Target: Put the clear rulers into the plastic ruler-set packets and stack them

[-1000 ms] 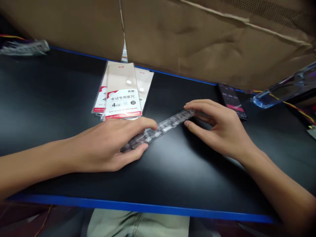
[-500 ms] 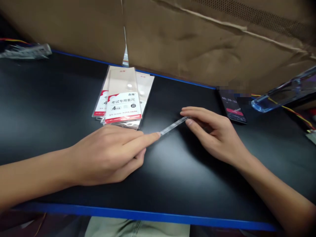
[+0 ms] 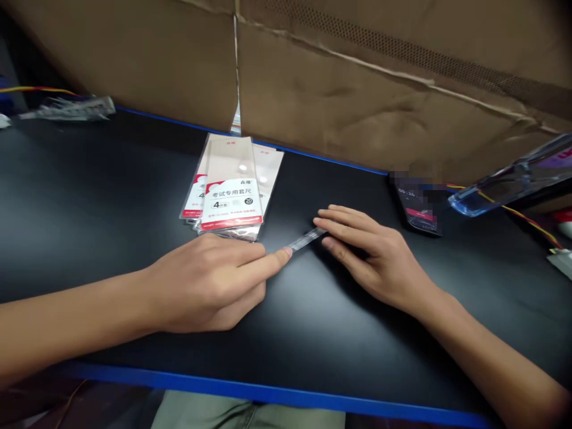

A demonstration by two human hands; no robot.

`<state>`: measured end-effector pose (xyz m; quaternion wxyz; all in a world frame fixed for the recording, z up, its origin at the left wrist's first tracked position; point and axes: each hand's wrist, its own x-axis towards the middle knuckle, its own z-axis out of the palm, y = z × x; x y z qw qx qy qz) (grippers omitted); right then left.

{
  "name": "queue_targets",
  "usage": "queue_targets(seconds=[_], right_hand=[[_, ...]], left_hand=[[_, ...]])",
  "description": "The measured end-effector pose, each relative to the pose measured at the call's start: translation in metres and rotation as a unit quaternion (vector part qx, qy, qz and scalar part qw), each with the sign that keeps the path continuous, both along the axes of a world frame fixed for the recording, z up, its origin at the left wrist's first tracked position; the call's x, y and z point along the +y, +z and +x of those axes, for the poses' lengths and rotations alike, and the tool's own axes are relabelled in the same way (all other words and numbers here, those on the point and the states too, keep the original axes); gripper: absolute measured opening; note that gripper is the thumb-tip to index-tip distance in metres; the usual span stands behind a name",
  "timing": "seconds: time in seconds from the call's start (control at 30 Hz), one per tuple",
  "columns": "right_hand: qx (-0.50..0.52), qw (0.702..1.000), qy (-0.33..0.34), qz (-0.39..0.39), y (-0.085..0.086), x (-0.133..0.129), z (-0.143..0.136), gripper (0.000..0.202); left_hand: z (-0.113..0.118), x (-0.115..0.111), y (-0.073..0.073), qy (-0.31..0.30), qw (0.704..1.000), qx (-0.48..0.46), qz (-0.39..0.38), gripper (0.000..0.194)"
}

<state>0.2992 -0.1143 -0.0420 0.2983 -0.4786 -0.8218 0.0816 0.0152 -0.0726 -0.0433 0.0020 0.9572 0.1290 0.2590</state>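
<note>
Between my two hands is a clear plastic strip (image 3: 306, 239), seen nearly edge-on and tilted up to the right; it looks like a ruler, but no markings can be read. My left hand (image 3: 214, 283) is closed, pinching the strip's near end at the index fingertip, its other fingers curled under. Thumb and fingers of my right hand (image 3: 375, 253) close around the far end, which they partly hide. Just beyond my left hand lies a stack of clear-sleeved ruler-set packets (image 3: 232, 202) with white and red labels.
A phone (image 3: 417, 208) with a lit timer lies at the right, near a clear bluish plastic object (image 3: 500, 185). Brown cardboard (image 3: 357, 101) stands along the back of the black table (image 3: 313, 339). Crumpled clear plastic (image 3: 71, 109) and wires are at the far left.
My right hand has slid down and left along the strip, nearer my left hand, so less of the strip shows. The view has shifted slightly.
</note>
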Motion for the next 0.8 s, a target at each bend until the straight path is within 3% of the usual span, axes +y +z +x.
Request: queue_targets(seconds=[0.13, 0.27, 0.43, 0.53, 0.67, 0.8], right_hand=[[-0.048, 0.998, 0.026, 0.020, 0.000, -0.003, -0.001, 0.041], [-0.133, 0.989, 0.058, 0.018, 0.000, -0.003, 0.000, 0.046], [-0.113, 0.990, 0.075, 0.042, 0.001, 0.000, 0.003, 0.049], [-0.096, 0.993, 0.063, 0.033, 0.002, 0.001, 0.006, 0.048], [-0.034, 0.999, -0.002, -0.011, 0.006, 0.003, 0.017, 0.033], [0.052, 0.994, -0.077, -0.048, 0.007, 0.004, 0.025, 0.023]], left_hand=[[0.000, 0.001, 0.000, -0.021, 0.998, -0.041, -0.048, 0.042], [0.001, -0.001, -0.001, -0.014, 0.998, -0.055, -0.036, 0.040], [0.001, 0.001, 0.000, -0.009, 0.999, -0.034, -0.026, 0.038], [0.001, 0.004, 0.002, -0.005, 0.995, -0.027, -0.091, 0.040], [-0.001, 0.006, 0.005, 0.029, 0.983, -0.054, -0.173, 0.046], [-0.001, 0.003, 0.013, 0.077, 0.925, -0.164, -0.333, 0.052]])
